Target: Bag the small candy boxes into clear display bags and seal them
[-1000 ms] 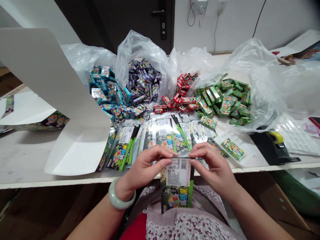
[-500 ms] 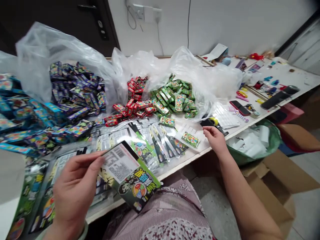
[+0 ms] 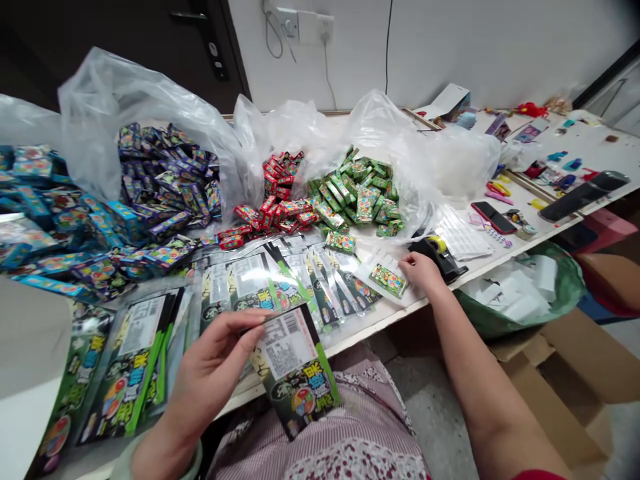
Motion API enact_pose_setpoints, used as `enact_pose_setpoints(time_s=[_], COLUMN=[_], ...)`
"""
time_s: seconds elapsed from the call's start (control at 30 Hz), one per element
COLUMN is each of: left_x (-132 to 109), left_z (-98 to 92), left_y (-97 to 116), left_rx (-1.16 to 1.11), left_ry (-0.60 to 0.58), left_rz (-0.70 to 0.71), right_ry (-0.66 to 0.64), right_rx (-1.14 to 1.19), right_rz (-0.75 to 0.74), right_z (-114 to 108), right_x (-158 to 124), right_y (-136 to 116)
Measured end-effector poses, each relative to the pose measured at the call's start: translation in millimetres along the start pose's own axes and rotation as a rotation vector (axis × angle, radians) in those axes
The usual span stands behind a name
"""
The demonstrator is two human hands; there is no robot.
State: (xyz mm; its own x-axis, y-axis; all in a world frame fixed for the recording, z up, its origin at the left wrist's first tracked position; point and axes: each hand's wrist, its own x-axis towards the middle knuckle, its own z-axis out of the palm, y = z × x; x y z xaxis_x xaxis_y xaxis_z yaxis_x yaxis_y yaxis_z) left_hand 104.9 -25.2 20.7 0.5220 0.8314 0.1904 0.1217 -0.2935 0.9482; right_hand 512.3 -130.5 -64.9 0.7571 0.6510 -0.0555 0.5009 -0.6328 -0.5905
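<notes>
My left hand pinches the upper left corner of a black-and-green printed packet, which tilts over my lap with its white barcode panel facing up. At the table edge, the fingertips of my right hand are closed at the right side of a small clear bag. A green candy box shows in that bag. Another green box lies just behind it. Between my hands, several more printed packets in clear plastic overlap on the table, and a further stack lies at the left.
Plastic bags of purple boxes, red boxes and green boxes stand along the back, with blue boxes at far left. A black tape dispenser, a phone and a green sack are on the right.
My left hand has moved right with the packet, which hangs slightly steeper. My right hand has come down and left to the side of the small clear bag. The view has shifted a little.
</notes>
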Motion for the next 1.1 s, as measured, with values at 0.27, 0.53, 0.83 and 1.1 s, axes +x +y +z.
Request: enact_pose_setpoints(time_s=[0.27,0.53,0.83,1.1], left_x=[1,-2,-1,-1], left_z=[9.8,22.6,18.4,14.3], left_y=[-4,8,7,-3], left_rx=[-0.034,-0.034,-0.044,-0.01], left_ry=[-0.077,-0.141,-0.154,-0.155], left_rz=[0.1,0.216,0.248,0.196], right_ry=[-0.127,-0.794,-1.021,-1.049], right_rx=[0.329,0.491,0.164,0.259], right_rz=[-0.054,-0.688,-0.788,-0.701], right_z=[-26,-54,-24,-22], right_x=[-33,-106,-101,-100], right_y=[-22,-175,-232,-231])
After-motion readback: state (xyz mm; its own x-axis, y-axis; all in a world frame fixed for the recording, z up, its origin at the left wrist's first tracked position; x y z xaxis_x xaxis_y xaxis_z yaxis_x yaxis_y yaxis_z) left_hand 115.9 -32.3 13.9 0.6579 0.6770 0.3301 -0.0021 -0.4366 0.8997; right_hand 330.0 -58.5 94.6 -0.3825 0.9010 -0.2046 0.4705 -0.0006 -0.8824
